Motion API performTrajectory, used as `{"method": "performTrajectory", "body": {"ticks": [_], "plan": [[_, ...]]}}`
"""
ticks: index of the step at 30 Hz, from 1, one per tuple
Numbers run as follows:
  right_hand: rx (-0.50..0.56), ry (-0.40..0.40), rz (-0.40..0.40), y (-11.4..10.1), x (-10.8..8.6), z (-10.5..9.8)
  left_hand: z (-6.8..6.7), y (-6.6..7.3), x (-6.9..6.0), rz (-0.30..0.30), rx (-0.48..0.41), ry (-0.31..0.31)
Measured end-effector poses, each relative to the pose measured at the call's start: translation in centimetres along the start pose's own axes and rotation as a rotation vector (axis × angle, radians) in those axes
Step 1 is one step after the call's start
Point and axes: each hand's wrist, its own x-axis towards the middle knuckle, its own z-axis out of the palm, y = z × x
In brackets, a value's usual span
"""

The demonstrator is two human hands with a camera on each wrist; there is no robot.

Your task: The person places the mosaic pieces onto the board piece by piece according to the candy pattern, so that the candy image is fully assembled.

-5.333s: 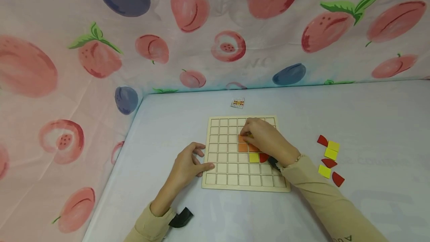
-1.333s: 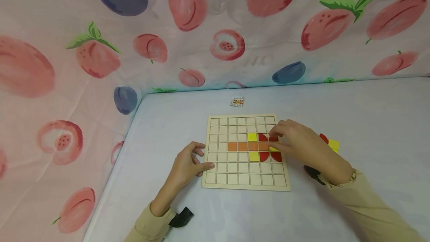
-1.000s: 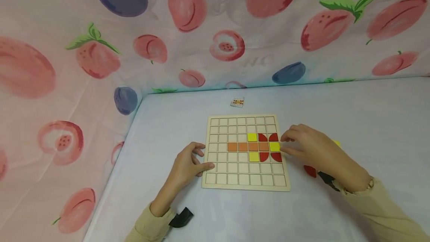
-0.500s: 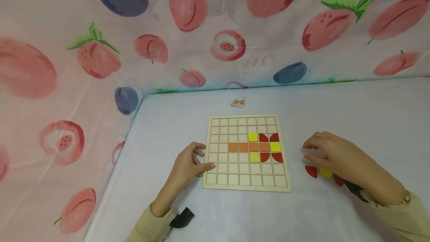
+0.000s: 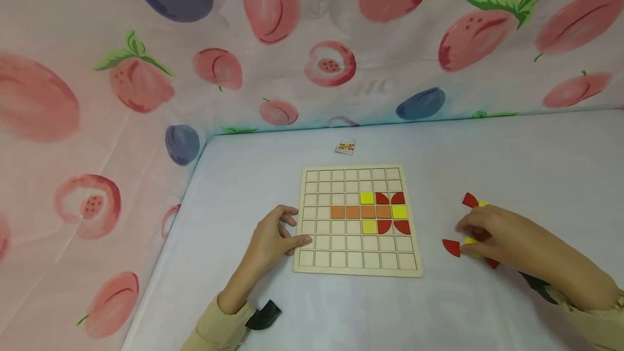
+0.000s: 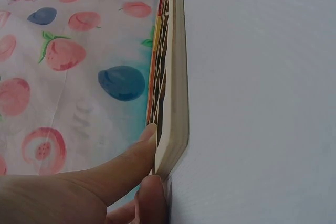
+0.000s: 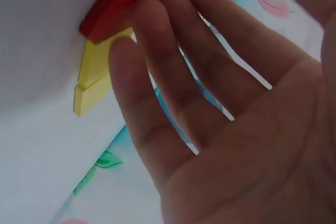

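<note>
Tiles [image 5: 451, 248] lie beneath and around my right hand [image 5: 514, 240], the nearer one, loosely spread; my left hand [image 5: 270, 236] pinches the board [image 5: 353, 227] at its edge.

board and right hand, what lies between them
In the head view: bare white table, then one red piece close by the right hand.
</note>
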Motion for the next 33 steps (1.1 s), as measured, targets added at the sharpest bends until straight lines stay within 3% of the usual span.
{"method": "performTrajectory", "body": {"ticks": [8,25,33], "plan": [[0.038,-0.049,-0.023,0.4,0.1,-0.02,-0.2,-0.29,-0.02,0.002,0.0,0.001],[0.07,0.005,-0.029,0.06,0.12,0.12,-0.08,-0.21,0.14,0.009,-0.007,-0.011],[0.033,0.09,-0.097,-0.17,0.43,0.33,-0.03,-0.21,0.12,0.002,-0.013,-0.01]]}}
